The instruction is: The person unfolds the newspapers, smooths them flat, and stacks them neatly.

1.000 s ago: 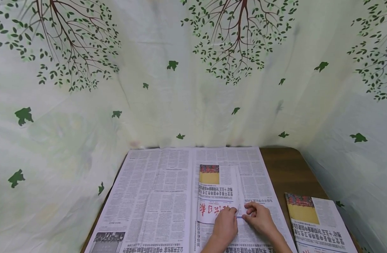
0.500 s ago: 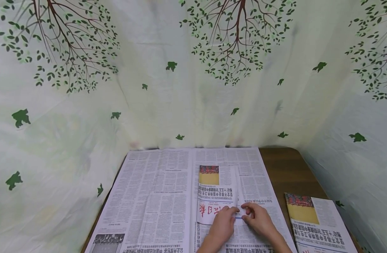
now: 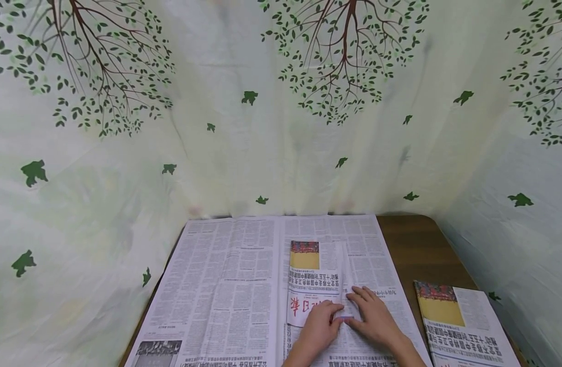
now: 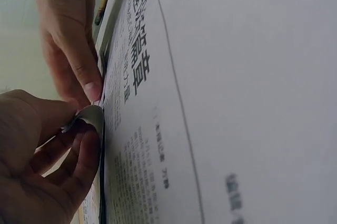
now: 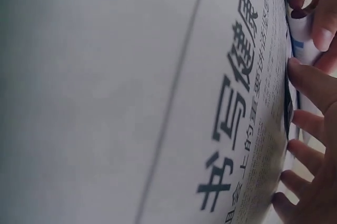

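A folded newspaper (image 3: 304,280) with a yellow picture and red title lies on a larger spread newspaper (image 3: 244,295). My left hand (image 3: 318,323) is at its near right corner. The left wrist view shows the left thumb and fingers pinching the paper's bent edge (image 4: 92,114), which curls up between them. Just right of it, my right hand (image 3: 375,317) rests with spread fingers on the paper. In the right wrist view, the right fingertips (image 5: 295,69) touch down beside the curled edge. Part of the folded newspaper's near right corner is hidden by the left hand.
Another folded newspaper (image 3: 462,326) lies at the right on the brown tabletop (image 3: 409,244). A curtain (image 3: 281,153) printed with trees and leaves hangs behind and around the table.
My right fingers have gone from bent near the paper's edge to spread and flatter on the paper. The left hand has shifted slightly left and stays at the corner.
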### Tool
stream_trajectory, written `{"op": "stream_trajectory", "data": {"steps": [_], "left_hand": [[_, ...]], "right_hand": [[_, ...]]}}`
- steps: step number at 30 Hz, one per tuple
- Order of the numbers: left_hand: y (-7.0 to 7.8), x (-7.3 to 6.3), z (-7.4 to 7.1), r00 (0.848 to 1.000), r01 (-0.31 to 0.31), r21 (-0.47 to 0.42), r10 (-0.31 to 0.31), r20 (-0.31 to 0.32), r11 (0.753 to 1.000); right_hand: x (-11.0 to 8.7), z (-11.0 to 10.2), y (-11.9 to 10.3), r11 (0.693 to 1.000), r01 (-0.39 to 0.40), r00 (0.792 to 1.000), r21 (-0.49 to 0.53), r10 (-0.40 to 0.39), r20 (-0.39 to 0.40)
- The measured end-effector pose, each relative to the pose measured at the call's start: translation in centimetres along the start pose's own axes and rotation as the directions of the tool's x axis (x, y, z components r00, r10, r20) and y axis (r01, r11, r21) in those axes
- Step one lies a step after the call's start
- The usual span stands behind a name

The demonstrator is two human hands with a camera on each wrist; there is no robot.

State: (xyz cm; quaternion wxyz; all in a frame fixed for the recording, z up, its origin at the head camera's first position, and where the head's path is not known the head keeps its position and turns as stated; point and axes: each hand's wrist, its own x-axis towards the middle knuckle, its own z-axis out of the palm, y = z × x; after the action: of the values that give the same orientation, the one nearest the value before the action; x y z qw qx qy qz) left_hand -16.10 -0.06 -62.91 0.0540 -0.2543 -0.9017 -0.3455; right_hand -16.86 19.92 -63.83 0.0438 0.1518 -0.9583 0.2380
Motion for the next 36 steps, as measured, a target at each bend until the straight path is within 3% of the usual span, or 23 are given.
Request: {"op": "stream_trajectory", "data": {"steps": [10, 16, 21, 27, 36], "left_hand": [[-1.3, -0.2, -1.5, 0.992, 0.114, -0.090, -0.118, -0.038, 0.989], [-2.3, -0.7, -2.9, 0.981, 0.189, -0.184, -0.195, -0.020, 0.965], [-3.3, -1.3, -4.0, 0.979, 0.196, -0.238, -0.205, -0.014, 0.951], [-4.3, -1.9, -4.8, 0.973, 0.196, -0.226, -0.218, -0.073, 0.954], [-5.8, -2.4, -5.6, 0.946, 0.233, -0.226, -0.274, -0.171, 0.946]], "right_hand": [[0.0, 0.1, 0.3, 0.996, -0.051, 0.998, 0.079, 0.048, 0.034], [-0.2, 0.2, 0.6, 0.992, -0.051, 0.999, 0.115, 0.049, 0.015], [-0.4, 0.3, 0.8, 0.986, -0.070, 0.997, 0.155, 0.066, 0.025], [-0.4, 0.2, 0.9, 0.980, -0.094, 0.995, 0.178, 0.085, 0.059], [-0.3, 0.0, 0.7, 0.968, -0.135, 0.988, 0.211, 0.115, 0.104]]}}
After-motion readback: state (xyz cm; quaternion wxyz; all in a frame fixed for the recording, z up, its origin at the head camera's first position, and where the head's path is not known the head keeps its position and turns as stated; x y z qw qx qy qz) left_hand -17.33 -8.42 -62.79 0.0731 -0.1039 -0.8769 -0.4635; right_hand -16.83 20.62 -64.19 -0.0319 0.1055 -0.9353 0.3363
